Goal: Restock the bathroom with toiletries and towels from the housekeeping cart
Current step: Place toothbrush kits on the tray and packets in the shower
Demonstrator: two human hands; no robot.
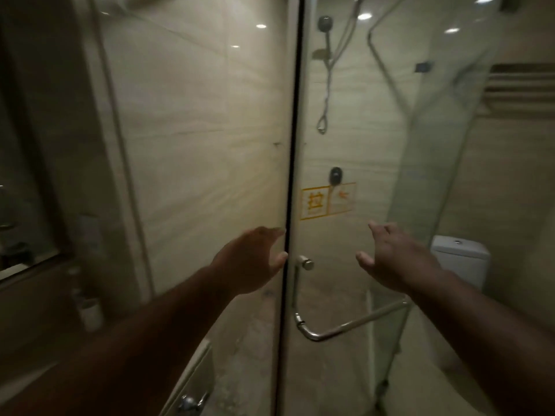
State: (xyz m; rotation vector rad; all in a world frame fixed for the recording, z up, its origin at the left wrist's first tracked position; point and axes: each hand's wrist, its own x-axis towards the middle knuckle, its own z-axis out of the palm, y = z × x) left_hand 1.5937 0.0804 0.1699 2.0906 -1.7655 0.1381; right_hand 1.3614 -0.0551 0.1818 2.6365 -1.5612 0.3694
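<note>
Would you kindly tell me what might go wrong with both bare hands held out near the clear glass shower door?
1. The left hand lies at the dark vertical door seam; fingers might get pinched if the clear glass shower door swings.
2. Neither it nor the right hand holds the curved chrome handle bar, so a palm pushing bare glass may slip.
3. The room is dim, so bumping the glass seems possible.

Glass shower door (360,151) ahead; chrome handle (303,322) low on it, yellow sticker (327,201) above. Shower head (325,24) and hose (326,94) behind the glass; white toilet (461,259) right; white cup (91,313) low left.
</note>
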